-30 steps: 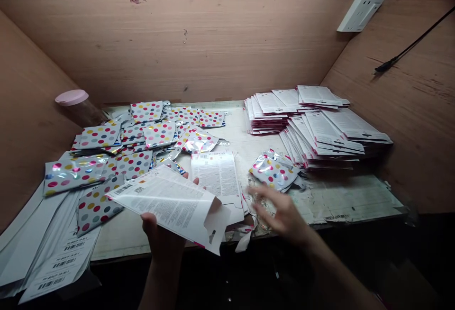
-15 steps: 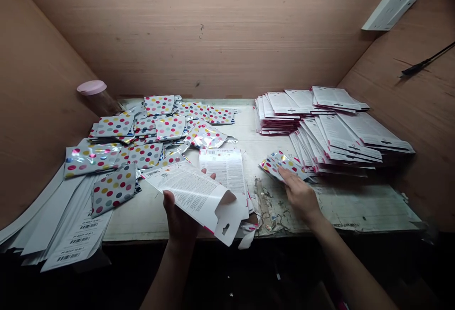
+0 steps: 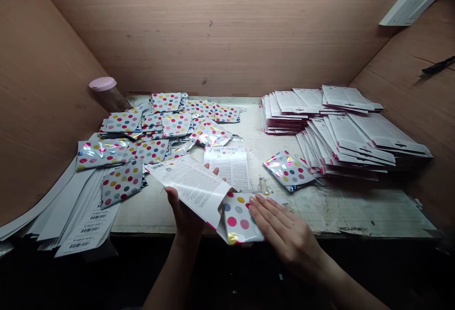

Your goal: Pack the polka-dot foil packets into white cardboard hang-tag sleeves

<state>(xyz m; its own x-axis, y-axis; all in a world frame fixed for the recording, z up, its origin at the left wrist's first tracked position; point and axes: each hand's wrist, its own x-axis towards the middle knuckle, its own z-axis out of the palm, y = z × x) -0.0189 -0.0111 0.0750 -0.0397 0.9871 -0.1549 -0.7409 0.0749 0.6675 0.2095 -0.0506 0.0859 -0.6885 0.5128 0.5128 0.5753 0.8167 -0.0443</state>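
At the far left a pink-lidded jar stood against the plywood wall, beside a loose heap of glossy polka-dot foil packets with crinkled, reflective faces. Near the table's front edge, the left hand gripped a flat white printed card sleeve from below, thumb over its near edge, tilted down to the right. A folded polka-dot packet sat at the sleeve's open mouth, the right hand lying flat, fingers extended, pressing on it. Another foil packet lay beyond, just beside fanned stacks of filled sleeves.
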